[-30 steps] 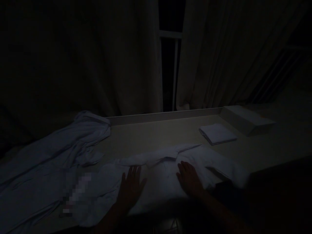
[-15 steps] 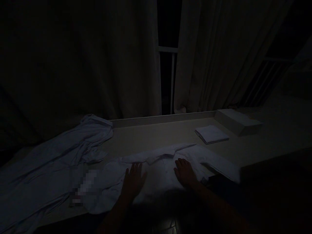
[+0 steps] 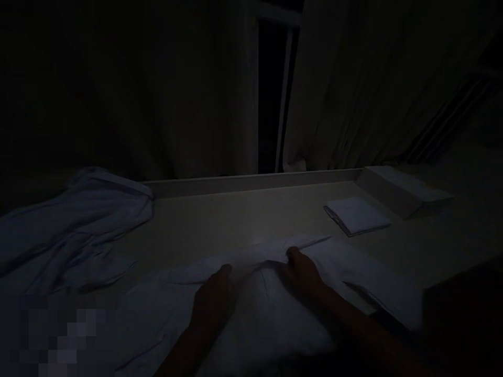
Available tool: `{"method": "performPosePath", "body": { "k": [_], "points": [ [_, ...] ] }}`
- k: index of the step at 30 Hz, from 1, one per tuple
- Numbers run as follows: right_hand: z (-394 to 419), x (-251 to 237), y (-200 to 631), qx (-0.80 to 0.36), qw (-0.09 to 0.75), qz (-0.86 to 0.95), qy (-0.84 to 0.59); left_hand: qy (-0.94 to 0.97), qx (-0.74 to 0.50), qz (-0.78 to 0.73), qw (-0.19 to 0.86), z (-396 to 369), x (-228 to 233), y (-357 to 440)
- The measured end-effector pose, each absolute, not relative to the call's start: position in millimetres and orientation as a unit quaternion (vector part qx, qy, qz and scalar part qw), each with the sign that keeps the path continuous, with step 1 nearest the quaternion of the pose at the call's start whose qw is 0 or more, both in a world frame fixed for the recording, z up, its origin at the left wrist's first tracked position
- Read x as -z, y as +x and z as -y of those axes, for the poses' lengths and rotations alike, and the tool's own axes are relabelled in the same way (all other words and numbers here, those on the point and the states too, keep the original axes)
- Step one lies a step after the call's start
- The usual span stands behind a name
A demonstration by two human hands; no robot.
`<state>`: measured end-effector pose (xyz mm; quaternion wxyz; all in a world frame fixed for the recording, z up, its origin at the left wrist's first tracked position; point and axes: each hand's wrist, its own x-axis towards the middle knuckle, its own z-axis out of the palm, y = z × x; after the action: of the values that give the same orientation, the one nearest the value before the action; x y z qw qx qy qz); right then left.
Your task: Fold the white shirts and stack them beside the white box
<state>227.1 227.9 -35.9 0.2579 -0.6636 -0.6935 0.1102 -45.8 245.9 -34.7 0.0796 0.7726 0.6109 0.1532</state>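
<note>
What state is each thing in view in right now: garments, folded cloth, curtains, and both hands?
White shirt: spread flat on the table, collar away from the person.
Blue garment: crumpled, unfolded, at the left.
Folded cloth: neatly folded, lying apart.
Curtains: drawn, narrow gap.
Left hand: resting on the shirt.
Right hand: at the collar; grip unclear.

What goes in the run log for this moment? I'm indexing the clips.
left hand flat on white shirt | right hand at shirt collar | folded cloth far right | blue garment left | scene dim
</note>
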Motion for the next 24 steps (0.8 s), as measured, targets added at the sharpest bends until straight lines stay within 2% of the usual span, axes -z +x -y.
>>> {"method": "performPosePath", "body": {
  "k": [3,6,10,13,15,18,24],
  "points": [
    [-246,35,222,-0.174,0.328,0.680,-0.633,0.744,-0.197,-0.614,0.175,-259,22,-40],
    [-250,20,218,-0.199,0.393,0.661,-0.607,0.647,-0.307,-0.666,0.211,-265,-1,-40],
    [-250,-7,216,-0.284,0.413,0.614,-0.610,0.554,-0.338,-0.716,0.258,-268,-27,-42],
    [-258,-8,217,-0.317,0.445,0.601,-0.583,0.525,-0.389,-0.680,0.333,-274,-19,-39],
    [-265,1,220,-0.279,0.470,0.619,-0.565,0.530,-0.456,-0.625,0.347,-280,0,-39],
    [-273,20,229,-0.163,0.437,0.673,-0.574,0.600,-0.442,-0.602,0.287,-288,36,-44],
    [-280,48,244,-0.030,0.222,0.749,-0.623,0.787,-0.176,-0.586,0.079,-294,78,-60]
  ]
}}
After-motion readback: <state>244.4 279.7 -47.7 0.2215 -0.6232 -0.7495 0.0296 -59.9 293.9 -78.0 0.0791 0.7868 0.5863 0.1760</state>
